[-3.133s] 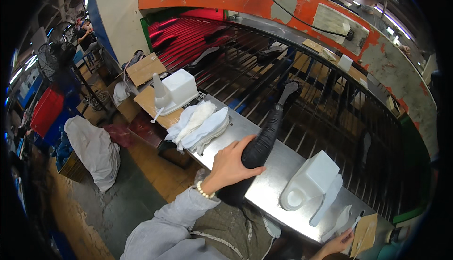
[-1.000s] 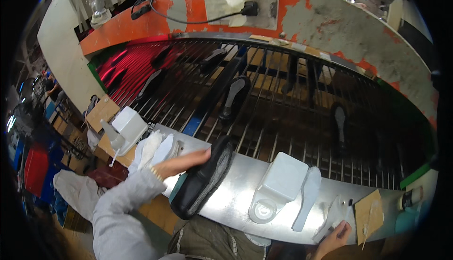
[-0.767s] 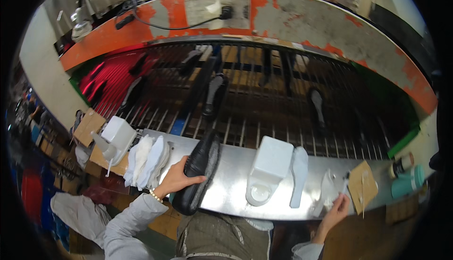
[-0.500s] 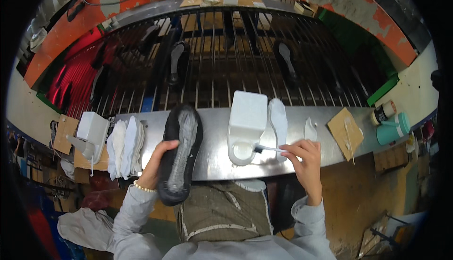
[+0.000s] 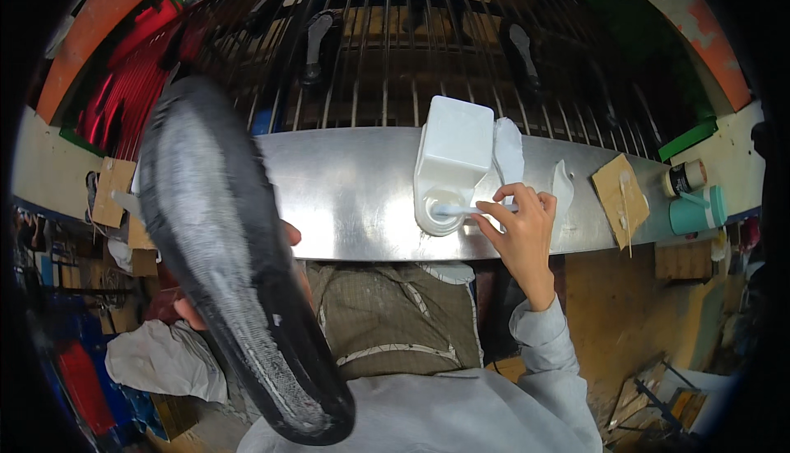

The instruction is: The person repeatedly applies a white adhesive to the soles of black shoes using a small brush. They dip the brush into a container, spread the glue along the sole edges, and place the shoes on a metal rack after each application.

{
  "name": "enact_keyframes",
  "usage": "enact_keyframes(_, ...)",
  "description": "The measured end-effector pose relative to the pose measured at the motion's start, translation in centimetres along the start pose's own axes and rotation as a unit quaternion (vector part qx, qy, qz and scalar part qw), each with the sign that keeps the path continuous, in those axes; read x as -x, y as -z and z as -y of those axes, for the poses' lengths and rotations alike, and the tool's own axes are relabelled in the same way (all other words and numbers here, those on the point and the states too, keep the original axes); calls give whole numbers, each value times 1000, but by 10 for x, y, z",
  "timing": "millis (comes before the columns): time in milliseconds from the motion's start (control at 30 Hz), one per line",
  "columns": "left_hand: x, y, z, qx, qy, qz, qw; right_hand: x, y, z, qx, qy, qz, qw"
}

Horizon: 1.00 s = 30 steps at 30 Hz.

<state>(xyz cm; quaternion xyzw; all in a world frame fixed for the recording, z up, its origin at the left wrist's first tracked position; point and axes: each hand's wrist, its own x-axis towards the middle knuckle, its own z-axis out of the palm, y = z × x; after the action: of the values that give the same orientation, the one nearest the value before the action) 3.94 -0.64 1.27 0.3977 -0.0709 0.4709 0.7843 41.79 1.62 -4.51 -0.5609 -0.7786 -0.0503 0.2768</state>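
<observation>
left hand point(image 5: 284, 243): grips black sole point(image 5: 226, 255), raised with its underside exposed. right hand point(image 5: 518, 227): pinches brush point(image 5: 469, 209), tip dipped in white jug point(image 5: 448, 161) on worktop point(image 5: 346, 198).

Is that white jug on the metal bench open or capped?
Open. The white jug shows a round uncapped mouth, and the brush held by the right hand reaches into it. How full it is cannot be told.

White plastic jug point(image 5: 451, 157) on the steel bench point(image 5: 354, 198); dark-labelled, perhaps glass, jar point(image 5: 685, 176) far right.
</observation>
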Motion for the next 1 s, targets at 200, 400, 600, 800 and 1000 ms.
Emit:
enact_keyframes(200, -3, 6, -18, -56, -80, 39, 994, 15, -8, 0, 15, -39, -32, 999)
enact_keyframes(400, -11, 3, 12, -90, 35, -254, 962, 26, -11, 4, -115, -230, -48, 965)
enact_keyframes(600, 15, -17, 97, -181, -64, -508, 840, -23, 33, 36, -358, -127, -122, 917)
enact_keyframes(800, -1, -36, 97, -121, -33, -386, 914, -74, 57, 72, -168, 51, -215, 961)
enact_keyframes(1000, 2, -31, 93, -126, -45, -380, 915, -60, 86, 75, -223, 195, -90, 951)
